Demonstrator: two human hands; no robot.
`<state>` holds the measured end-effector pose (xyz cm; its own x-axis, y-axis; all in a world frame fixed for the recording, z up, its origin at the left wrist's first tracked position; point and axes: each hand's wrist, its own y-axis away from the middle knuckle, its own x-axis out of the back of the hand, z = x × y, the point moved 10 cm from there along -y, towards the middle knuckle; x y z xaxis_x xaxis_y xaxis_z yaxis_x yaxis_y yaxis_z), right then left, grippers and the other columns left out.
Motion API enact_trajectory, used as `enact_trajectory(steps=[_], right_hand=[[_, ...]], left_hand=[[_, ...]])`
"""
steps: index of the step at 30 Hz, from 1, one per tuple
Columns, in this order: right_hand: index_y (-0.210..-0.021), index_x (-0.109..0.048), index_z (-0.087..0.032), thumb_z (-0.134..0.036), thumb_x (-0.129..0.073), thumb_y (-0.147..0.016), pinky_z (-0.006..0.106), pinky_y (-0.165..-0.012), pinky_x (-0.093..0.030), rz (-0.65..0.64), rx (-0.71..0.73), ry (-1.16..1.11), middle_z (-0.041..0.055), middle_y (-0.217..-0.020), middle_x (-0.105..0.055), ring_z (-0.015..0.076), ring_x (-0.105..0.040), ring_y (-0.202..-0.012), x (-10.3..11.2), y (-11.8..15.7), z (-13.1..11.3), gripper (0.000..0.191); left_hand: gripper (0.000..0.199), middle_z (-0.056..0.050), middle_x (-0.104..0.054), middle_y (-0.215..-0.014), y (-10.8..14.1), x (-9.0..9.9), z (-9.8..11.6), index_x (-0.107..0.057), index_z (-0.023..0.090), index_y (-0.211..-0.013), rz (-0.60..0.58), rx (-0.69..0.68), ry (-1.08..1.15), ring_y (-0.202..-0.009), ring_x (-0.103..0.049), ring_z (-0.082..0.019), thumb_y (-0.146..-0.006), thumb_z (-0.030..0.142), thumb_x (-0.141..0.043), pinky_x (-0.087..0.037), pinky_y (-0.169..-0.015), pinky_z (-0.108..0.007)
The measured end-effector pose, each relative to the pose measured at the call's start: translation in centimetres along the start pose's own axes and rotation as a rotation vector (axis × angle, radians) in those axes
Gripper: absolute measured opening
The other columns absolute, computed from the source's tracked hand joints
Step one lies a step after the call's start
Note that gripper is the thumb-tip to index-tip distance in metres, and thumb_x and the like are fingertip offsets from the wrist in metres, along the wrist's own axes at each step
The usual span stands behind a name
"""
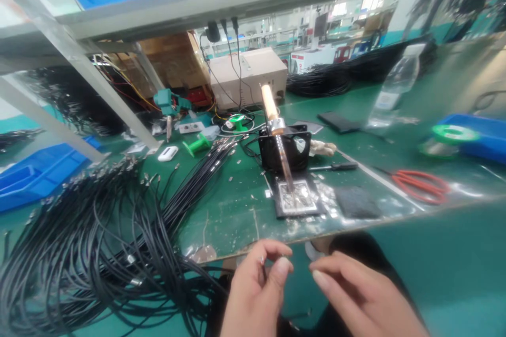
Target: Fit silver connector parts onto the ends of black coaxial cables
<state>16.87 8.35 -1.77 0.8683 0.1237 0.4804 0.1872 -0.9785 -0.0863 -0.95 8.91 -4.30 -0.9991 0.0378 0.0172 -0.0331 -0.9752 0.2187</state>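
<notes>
Two bare hands are nearest to us, in front of the green table [233,205]. Our left hand [255,287] curls, its thumb and pointing finger close together; we can't tell if they pinch something. Our right hand [361,292] has its thumb and pointing finger almost touching, and we can't tell if it holds anything. Near our left hand, many black cables [176,205] spread over the table's left side. Farther in, our soldering iron [277,126] slants down over a small tray [280,202]. Behind, we see a beige box [249,76].
</notes>
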Motion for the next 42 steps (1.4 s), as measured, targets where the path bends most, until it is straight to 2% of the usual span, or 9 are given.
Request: enact_trajectory(steps=[5, 10, 13, 16, 19, 23, 30, 36, 42], right_hand=[[-0.1, -0.077, -0.02, -0.048, -0.062, -0.099, 0.013, -0.065, -0.059, -0.01, -0.046, -0.119, 0.003, -0.078, -0.071, 0.0105, -0.069, -0.068, -1.3, -0.2, 0.0, 0.032], [-0.106, -0.068, -0.017, -0.041, -0.068, -0.095, 0.013, -0.061, -0.056, -0.102, -0.128, -0.21, 0.0024, -0.082, -0.068, 0.0082, -0.065, -0.066, -2.5, 0.1, 0.9, 0.026], [-0.099, -0.066, -0.018, -0.043, -0.06, -0.1, 0.013, -0.065, -0.056, -0.104, -0.058, -0.189, 0.0025, -0.085, -0.066, 0.0078, -0.063, -0.071, -1.6, 0.2, -0.2, 0.026], [-0.087, -0.062, -0.019, -0.044, -0.049, -0.107, 0.014, -0.072, -0.058, -0.042, 0.043, -0.132, 0.0029, -0.086, -0.064, 0.0084, -0.063, -0.075, -0.4, 0.2, -1.3, 0.034], [-0.085, -0.062, -0.019, -0.039, -0.05, -0.107, 0.011, -0.071, -0.057, 0.036, 0.116, -0.045, 0.0013, -0.086, -0.065, 0.0068, -0.063, -0.075, 0.3, -0.1, -1.4, 0.032], [-0.085, -0.066, -0.02, -0.031, -0.052, -0.106, 0.009, -0.07, -0.055, 0.157, 0.27, 0.031, -0.0003, -0.086, -0.065, 0.0042, -0.064, -0.074, 0.9, -0.1, -2.4, 0.027], [-0.086, -0.067, -0.021, -0.026, -0.054, -0.106, 0.006, -0.07, -0.054, 0.069, 0.28, 0.018, -0.0028, -0.084, -0.065, 0.0024, -0.064, -0.074, -0.1, -0.3, -3.0, 0.025], [-0.091, -0.072, -0.024, -0.026, -0.06, -0.104, 0.006, -0.075, -0.055, 0.041, 0.241, -0.024, -0.0038, -0.088, -0.07, 0.0023, -0.068, -0.079, -0.4, 0.2, -1.9, 0.018], [-0.089, -0.075, -0.025, -0.031, -0.064, -0.102, 0.004, -0.076, -0.056, 0.086, 0.187, -0.034, -0.0043, -0.088, -0.072, 0.0019, -0.07, -0.08, 0.7, 0.7, -0.3, 0.018]], left_hand=[[0.04, -0.006, -0.075, -0.085, 0.0, -0.4, -0.1, -0.07, 0.018, -0.098, -0.019, 0.006, 0.047, -0.075, -0.066, -0.017, -0.089, 0.057, -0.079, -0.048, -0.066, -0.024], [0.033, -0.008, -0.079, -0.09, 0.2, -0.8, -0.2, -0.068, 0.019, -0.094, -0.057, 0.006, 0.063, -0.085, -0.069, -0.019, -0.093, 0.05, -0.078, -0.052, -0.08, -0.026], [0.03, -0.006, -0.077, -0.092, 0.2, -0.5, 0.4, -0.071, 0.019, -0.094, -0.037, -0.048, 0.014, -0.087, -0.068, -0.019, -0.096, 0.048, -0.074, -0.052, -0.083, -0.028], [0.026, -0.007, -0.075, -0.104, 0.2, -0.3, 0.9, -0.07, 0.02, -0.092, -0.044, -0.081, 0.01, -0.092, -0.068, -0.02, -0.096, 0.046, -0.074, -0.053, -0.085, -0.03], [0.025, -0.01, -0.074, -0.116, 0.3, -0.3, 1.1, -0.071, 0.02, -0.088, -0.077, -0.106, -0.029, -0.098, -0.067, -0.023, -0.093, 0.044, -0.077, -0.053, -0.085, -0.03], [0.018, -0.011, -0.071, -0.125, 0.8, -1.1, 1.2, -0.074, 0.02, -0.085, -0.147, -0.108, -0.165, -0.089, -0.066, -0.019, -0.091, 0.037, -0.077, -0.048, -0.073, -0.026], [0.011, -0.005, -0.068, -0.09, 1.1, -2.4, 1.8, -0.068, 0.02, -0.084, -0.185, -0.162, -0.306, -0.078, -0.06, -0.017, -0.092, 0.026, -0.069, -0.045, -0.069, -0.024], [0.015, -0.004, -0.067, -0.085, 0.9, -2.1, 0.6, -0.069, 0.019, -0.081, -0.151, -0.145, -0.194, -0.078, -0.06, -0.017, -0.093, 0.028, -0.07, -0.045, -0.07, -0.024], [0.022, -0.002, -0.065, -0.085, 0.6, -1.2, -0.4, -0.069, 0.018, -0.085, -0.097, 0.061, -0.096, -0.069, -0.052, -0.013, -0.092, 0.038, -0.074, -0.04, -0.063, -0.023]])
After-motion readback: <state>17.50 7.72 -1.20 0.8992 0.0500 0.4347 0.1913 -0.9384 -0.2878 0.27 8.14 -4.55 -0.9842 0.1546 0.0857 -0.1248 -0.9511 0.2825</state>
